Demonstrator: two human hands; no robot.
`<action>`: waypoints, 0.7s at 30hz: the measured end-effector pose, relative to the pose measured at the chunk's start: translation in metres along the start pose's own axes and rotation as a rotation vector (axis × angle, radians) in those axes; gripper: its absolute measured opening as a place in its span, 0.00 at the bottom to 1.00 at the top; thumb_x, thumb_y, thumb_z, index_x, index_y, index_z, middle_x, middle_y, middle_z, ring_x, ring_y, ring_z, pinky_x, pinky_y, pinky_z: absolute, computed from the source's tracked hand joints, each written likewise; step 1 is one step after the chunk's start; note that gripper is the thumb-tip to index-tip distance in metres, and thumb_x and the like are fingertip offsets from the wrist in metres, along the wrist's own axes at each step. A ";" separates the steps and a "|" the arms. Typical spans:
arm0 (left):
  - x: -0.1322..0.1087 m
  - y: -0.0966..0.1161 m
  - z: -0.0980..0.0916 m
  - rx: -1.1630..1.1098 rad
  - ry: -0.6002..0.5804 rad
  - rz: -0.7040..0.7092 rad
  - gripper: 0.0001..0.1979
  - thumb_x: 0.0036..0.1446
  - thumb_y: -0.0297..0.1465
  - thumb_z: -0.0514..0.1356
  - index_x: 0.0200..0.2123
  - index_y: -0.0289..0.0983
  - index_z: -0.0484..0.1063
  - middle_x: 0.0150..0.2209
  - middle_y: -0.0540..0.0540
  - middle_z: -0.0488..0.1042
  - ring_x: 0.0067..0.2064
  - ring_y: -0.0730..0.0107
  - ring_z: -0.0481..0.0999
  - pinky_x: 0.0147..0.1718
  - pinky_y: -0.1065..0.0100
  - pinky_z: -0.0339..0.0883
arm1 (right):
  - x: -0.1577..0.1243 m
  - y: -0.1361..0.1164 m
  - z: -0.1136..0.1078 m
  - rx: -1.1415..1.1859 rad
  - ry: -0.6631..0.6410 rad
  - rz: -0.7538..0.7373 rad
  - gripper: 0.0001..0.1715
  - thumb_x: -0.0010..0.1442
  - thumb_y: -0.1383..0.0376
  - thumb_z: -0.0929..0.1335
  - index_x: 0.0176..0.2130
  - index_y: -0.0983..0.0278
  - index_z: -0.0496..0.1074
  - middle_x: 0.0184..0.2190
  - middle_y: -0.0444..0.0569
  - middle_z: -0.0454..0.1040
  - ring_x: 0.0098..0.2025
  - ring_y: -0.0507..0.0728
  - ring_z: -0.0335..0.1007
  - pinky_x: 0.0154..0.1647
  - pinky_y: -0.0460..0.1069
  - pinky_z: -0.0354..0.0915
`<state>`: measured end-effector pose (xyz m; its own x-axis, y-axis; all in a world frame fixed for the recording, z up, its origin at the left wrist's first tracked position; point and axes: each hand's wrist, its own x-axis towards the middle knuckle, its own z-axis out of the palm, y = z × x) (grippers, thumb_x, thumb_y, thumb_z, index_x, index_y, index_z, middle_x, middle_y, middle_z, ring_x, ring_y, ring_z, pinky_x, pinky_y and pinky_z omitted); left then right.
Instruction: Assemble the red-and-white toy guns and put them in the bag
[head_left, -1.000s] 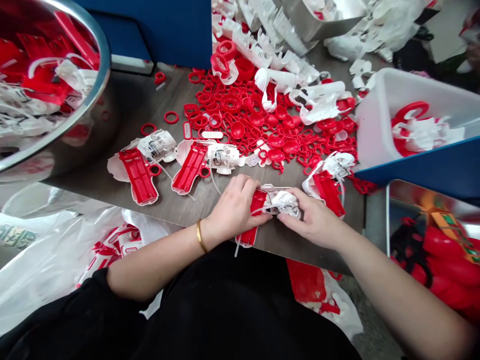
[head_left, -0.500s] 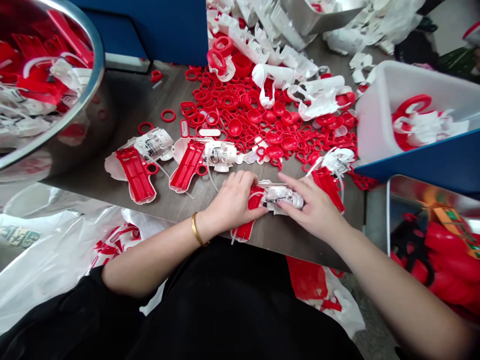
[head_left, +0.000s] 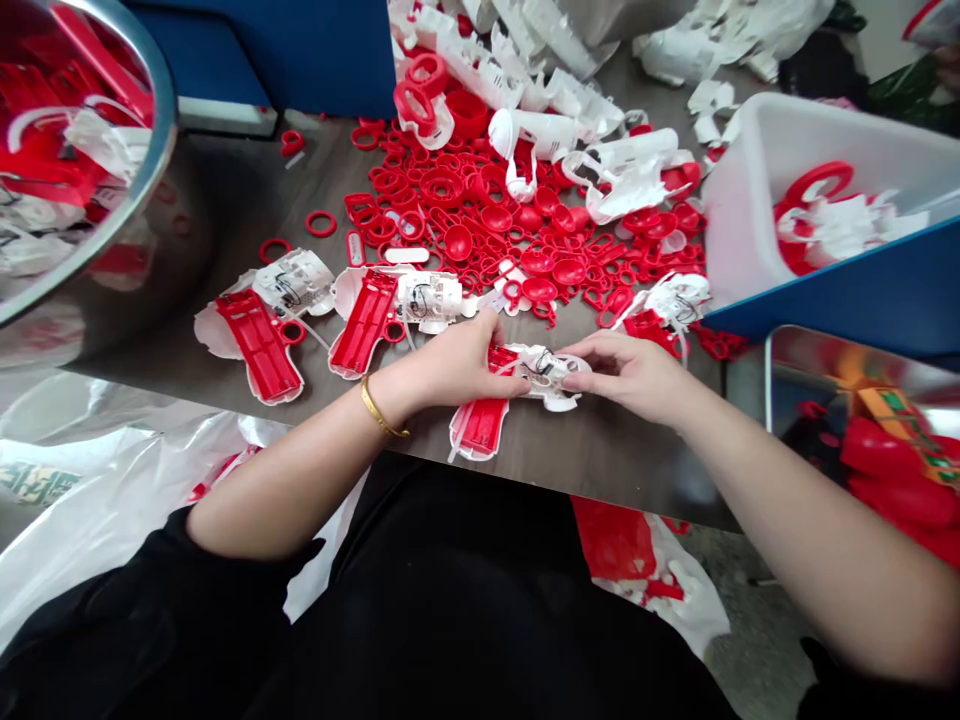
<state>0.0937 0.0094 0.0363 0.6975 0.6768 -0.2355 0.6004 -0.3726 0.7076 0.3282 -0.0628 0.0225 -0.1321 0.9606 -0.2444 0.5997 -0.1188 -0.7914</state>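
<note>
A half-open toy gun point(head_left: 480, 428) lies on the table in front of me, a white shell with a red grip, fine dark wires and a pale tube. My left hand point(head_left: 466, 368) is closed on it where the grip meets the body, thumb across the red part. At the front end, my right hand point(head_left: 626, 375) pinches the white barrel part between thumb and fingers. Two similar toy guns, a middle one point(head_left: 364, 325) and a far-left one point(head_left: 259, 345), lie to the left. Another toy gun point(head_left: 667, 305) rests beyond my right hand, its grip partly hidden.
Loose red rings and cups point(head_left: 457, 243) are heaped at the back, with white shells point(head_left: 536, 132) on them. A steel bowl point(head_left: 166, 120) of parts stands left, a translucent bin point(head_left: 739, 200) right. Blue panels point(head_left: 322, 60) border the table point(head_left: 592, 450); below its edge hangs a plastic bag point(head_left: 142, 500).
The view has shifted slightly. My right hand has drawn back toward the front tip of the toy gun, uncovering more of its white inside. My left hand keeps its hold on the grip.
</note>
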 end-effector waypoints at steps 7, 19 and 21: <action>0.001 0.002 -0.002 0.042 0.014 -0.014 0.21 0.45 0.42 0.67 0.34 0.39 0.60 0.25 0.52 0.67 0.27 0.68 0.69 0.25 0.68 0.59 | 0.011 0.001 -0.008 0.019 -0.046 -0.012 0.24 0.47 0.50 0.74 0.41 0.60 0.79 0.36 0.49 0.78 0.36 0.59 0.73 0.38 0.54 0.70; 0.000 -0.002 0.000 0.026 0.006 0.027 0.22 0.45 0.42 0.67 0.36 0.38 0.62 0.27 0.51 0.68 0.27 0.69 0.69 0.25 0.69 0.59 | -0.005 -0.024 0.007 -0.532 0.089 -0.155 0.15 0.53 0.58 0.72 0.42 0.58 0.78 0.34 0.48 0.70 0.35 0.58 0.68 0.37 0.54 0.67; -0.008 -0.002 0.005 0.091 0.064 0.089 0.23 0.45 0.42 0.67 0.39 0.36 0.62 0.33 0.48 0.70 0.31 0.66 0.70 0.29 0.67 0.62 | -0.016 -0.028 0.018 -0.596 0.155 -0.196 0.15 0.55 0.60 0.71 0.44 0.60 0.76 0.36 0.50 0.69 0.35 0.57 0.68 0.36 0.53 0.68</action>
<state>0.0892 0.0013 0.0332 0.7249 0.6766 -0.1295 0.5724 -0.4871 0.6596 0.2992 -0.0789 0.0383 -0.1946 0.9809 -0.0080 0.9175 0.1792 -0.3550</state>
